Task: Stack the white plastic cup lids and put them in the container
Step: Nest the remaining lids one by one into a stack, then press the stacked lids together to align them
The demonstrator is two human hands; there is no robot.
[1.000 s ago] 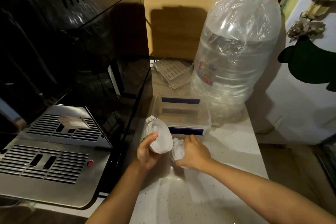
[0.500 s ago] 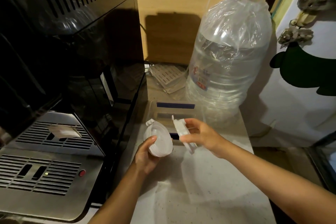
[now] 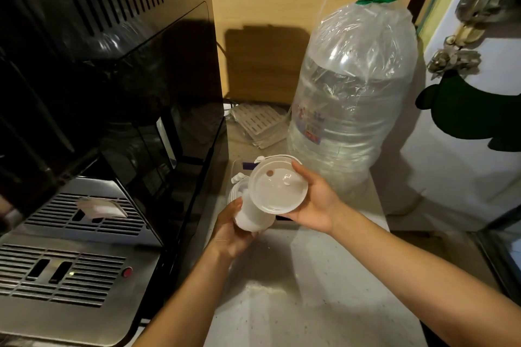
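Observation:
My left hand (image 3: 229,229) grips a stack of white plastic cup lids (image 3: 248,214) from below, held above the counter. My right hand (image 3: 315,203) holds a single white lid (image 3: 277,187) by its rim, its flat face turned up toward me. This lid overlaps the upper right of the stack. The clear container (image 3: 239,165) with a blue clip sits on the counter just behind both hands, and the lids hide most of it.
A black and steel coffee machine (image 3: 84,205) fills the left side. A large bagged water bottle (image 3: 355,87) with a green cap stands at the back right. Folded papers (image 3: 259,124) lie behind the container. The speckled countertop (image 3: 310,290) extends toward me.
My right hand picked a lid up off the counter, lifted it, and turned it flat against the stack in my left hand. The left hand has barely moved.

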